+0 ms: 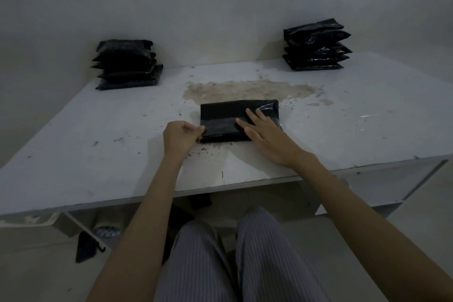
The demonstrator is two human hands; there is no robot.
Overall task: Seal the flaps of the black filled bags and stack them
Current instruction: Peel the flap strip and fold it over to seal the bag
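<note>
A black bag (225, 117) lies flat on the white table (367, 117), near its front edge and about midway across, just in front of a brownish stain (245, 89) on the tabletop. A paler strip, perhaps the folded flap (219, 122), runs across the bag's near half; the dim light makes it hard to be sure. The left hand (180, 136) is at the bag's left end, its fingers curled and its thumb and fingertips pinching the near-left corner. The right hand (266, 133) lies flat on the right part of the bag, fingers straight and spread, pressing down on it and gripping nothing. A glossy clear patch (268, 108) shows at the bag's far-right corner, just beyond the right fingertips.

Two stacks of black bags stand at the back of the table, well apart: the left stack (126, 65) at the far-left corner and the right stack (316, 45) near the wall on the far right. Striped trousers (264, 265) show below the table's front edge.
</note>
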